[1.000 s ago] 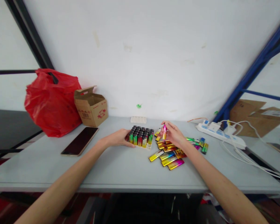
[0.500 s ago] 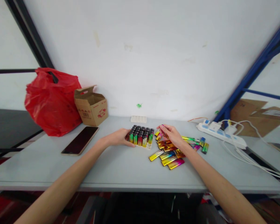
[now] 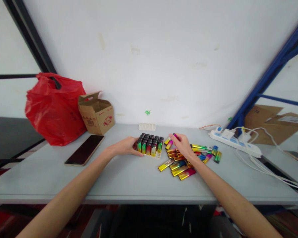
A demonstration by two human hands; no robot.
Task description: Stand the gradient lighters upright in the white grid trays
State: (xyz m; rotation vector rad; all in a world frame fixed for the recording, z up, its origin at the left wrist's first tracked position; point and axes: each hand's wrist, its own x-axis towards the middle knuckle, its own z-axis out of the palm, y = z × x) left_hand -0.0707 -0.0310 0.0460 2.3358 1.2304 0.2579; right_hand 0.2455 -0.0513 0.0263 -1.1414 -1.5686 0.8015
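Note:
Upright lighters (image 3: 148, 147) with black tops and shiny rainbow bodies stand in rows in a white tray (image 3: 159, 155); its front right corner holds no lighter. My left hand (image 3: 129, 146) grips the tray's left side, thumb at the front and fingers behind, partly hidden. To the right, my right hand (image 3: 183, 145) is closed on a lighter (image 3: 174, 136) whose purple end sticks out above the fingers. Below that hand lies a loose pile of metallic lighters (image 3: 180, 170) in gold, pink, blue and green, partly covered by the hand and wrist.
A second white tray (image 3: 147, 127) lies against the wall. On the left are a phone (image 3: 85, 149), an open cardboard box (image 3: 96, 114) and a red plastic bag (image 3: 55, 109). A power strip (image 3: 234, 142) with plugs and white cables sits at the right.
My right hand has turned slightly and shifted a little, the lighter still in its fingers. My left hand stays at the tray. The view has moved very slightly.

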